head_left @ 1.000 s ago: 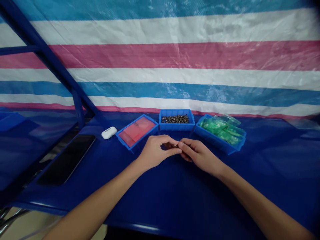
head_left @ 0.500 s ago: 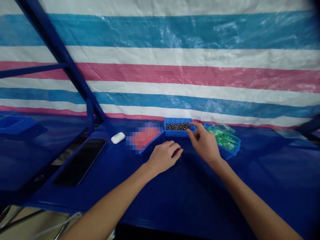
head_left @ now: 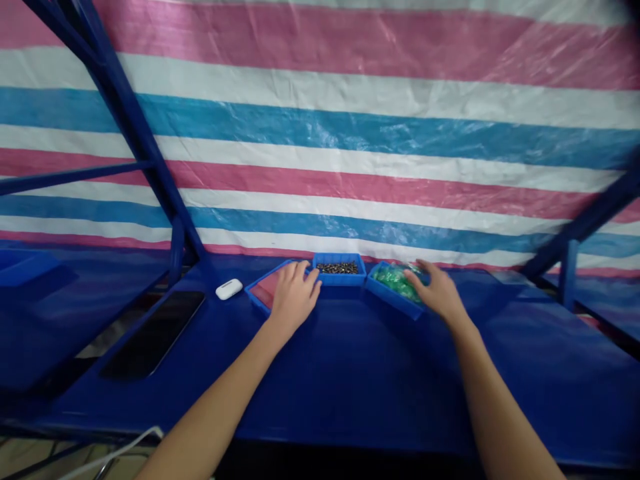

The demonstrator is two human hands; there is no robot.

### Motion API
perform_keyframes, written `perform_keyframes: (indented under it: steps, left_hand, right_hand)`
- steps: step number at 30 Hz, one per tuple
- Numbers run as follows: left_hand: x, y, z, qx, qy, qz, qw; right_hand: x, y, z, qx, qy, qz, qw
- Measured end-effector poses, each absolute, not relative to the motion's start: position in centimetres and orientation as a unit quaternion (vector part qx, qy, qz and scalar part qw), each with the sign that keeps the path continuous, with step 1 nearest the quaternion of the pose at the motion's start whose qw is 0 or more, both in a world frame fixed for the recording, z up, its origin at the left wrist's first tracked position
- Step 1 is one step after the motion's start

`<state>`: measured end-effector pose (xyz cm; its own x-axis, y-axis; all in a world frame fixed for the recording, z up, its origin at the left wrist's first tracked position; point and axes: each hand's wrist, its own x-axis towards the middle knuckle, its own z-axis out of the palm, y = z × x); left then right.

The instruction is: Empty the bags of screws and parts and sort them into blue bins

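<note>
My left hand [head_left: 296, 293] lies over the right side of a blue bin [head_left: 259, 306] holding flat red pieces [head_left: 266, 288]. Its fingers are slightly spread, and they hide part of that bin. At the right end of another blue bin [head_left: 395, 300], filled with green clear-plastic packets [head_left: 397, 281], is my right hand [head_left: 440, 291]. Thumb and forefinger stand apart there; whether they touch the bin or the plastic, I cannot tell. Between the two sits a third blue bin [head_left: 339, 279] with many small metal parts [head_left: 337, 267].
On the left of the blue table [head_left: 350, 387] lie a dark phone [head_left: 155, 333] and a white earphone case [head_left: 229, 289]. Blue frame posts [head_left: 135, 127] rise at both sides before a striped plastic sheet [head_left: 350, 147]. A white cable [head_left: 125, 450] hangs at the lower left.
My left hand has moved up and left onto the red-filled bin. My right hand has left the metal parts for the green-filled bin, which now sits closer to the middle bin. The view has shifted.
</note>
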<state>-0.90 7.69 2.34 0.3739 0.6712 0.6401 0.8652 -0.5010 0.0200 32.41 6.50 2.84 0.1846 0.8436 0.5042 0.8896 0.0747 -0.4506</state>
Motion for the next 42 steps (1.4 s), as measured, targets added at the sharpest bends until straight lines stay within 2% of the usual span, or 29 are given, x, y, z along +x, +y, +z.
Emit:
perform_keyframes:
  steps: [3,6,8,13,17,19,24,28,32,35,42]
  left_hand:
    - [-2.1,7.5,3.2,-0.769,-0.528,-0.309,0.182]
    - [-4.2,6.6,3.2,-0.733,-0.575,-0.315,0.181]
    - [-6.0,5.9,2.4,-0.707,-0.607,-0.325,0.16]
    - [-9.4,5.1,-0.5,-0.699,-0.608,-0.374,-0.043]
    - [-9.4,4.6,-1.2,-0.658,-0.594,-0.447,-0.122]
    - [-8.7,3.6,-1.0,-0.627,-0.629,-0.441,-0.132]
    - [-5.6,-0.7,-0.3,-0.568,-0.717,-0.405,0.003]
    - [-2.2,-3.2,0.2,-0.655,-0.64,-0.382,0.126]
    - [0.6,-3.9,0.8,-0.808,-0.477,-0.26,0.227]
    - [1.1,-3.8,1.0,-0.836,-0.427,-0.219,0.265]
    - [-2.1,-2.6,1.3,-0.83,-0.425,-0.219,0.287]
  right_hand:
    - [33.2,6.1,1.5,-0.665,-0.659,0.093,0.339]
    - [33.6,4.8,-0.1,-0.645,-0.646,0.072,0.401]
    - [34.0,3.5,-1.4,-0.658,-0.629,0.073,0.409]
    - [33.9,1.4,-3.4,-0.664,-0.643,0.076,0.374]
    - [33.3,1.4,-3.3,-0.662,-0.617,0.066,0.42]
    - [32.8,1.0,-2.9,-0.664,-0.601,0.04,0.443]
    - [29.1,-2.4,-1.5,-0.664,-0.597,-0.126,0.431]
    - [24.6,-5.6,-0.7,-0.599,-0.689,-0.242,0.328]
    - [22.1,-6.7,-0.3,-0.512,-0.779,-0.272,0.241]
    - [22.1,-6.5,-0.2,-0.49,-0.787,-0.286,0.241]
    - [23.6,-5.6,-0.7,-0.493,-0.776,-0.29,0.265]
